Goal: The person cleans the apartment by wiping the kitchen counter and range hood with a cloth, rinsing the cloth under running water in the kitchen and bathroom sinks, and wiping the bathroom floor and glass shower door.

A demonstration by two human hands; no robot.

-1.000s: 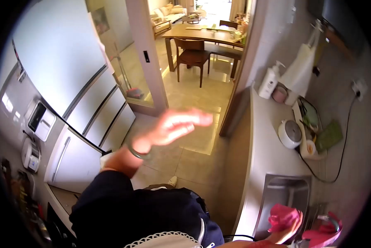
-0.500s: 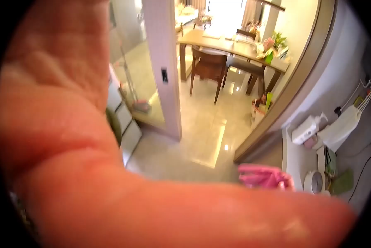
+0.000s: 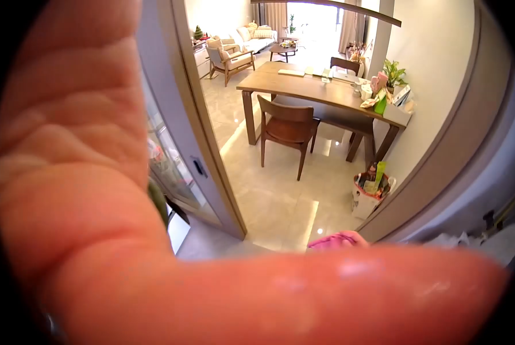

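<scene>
My left hand (image 3: 96, 218) fills the left and lower part of the head view, very close to the lens and blurred. One digit runs up the left edge and another stretches right along the bottom, wide apart. No object shows between them. Behind the lower digit, a piece of pink, cloth-like material (image 3: 331, 241) peeks out. Skin next to it appears to be part of my right hand (image 3: 358, 237), closed on the pink material. Most of that hand and the rest of the material are hidden.
Ahead is a doorway with a sliding door (image 3: 197, 172) on the left and a frame (image 3: 441, 149) on the right. Beyond stand a wooden table (image 3: 303, 89), a brown chair (image 3: 289, 129) and a filled bag (image 3: 367, 195). An armchair (image 3: 230, 60) is farther back.
The view has swung up and right, showing more of the room; the shelf with the white pump bottle has left sight. The pink material shows less. My left hand still covers the lens's left and bottom.
</scene>
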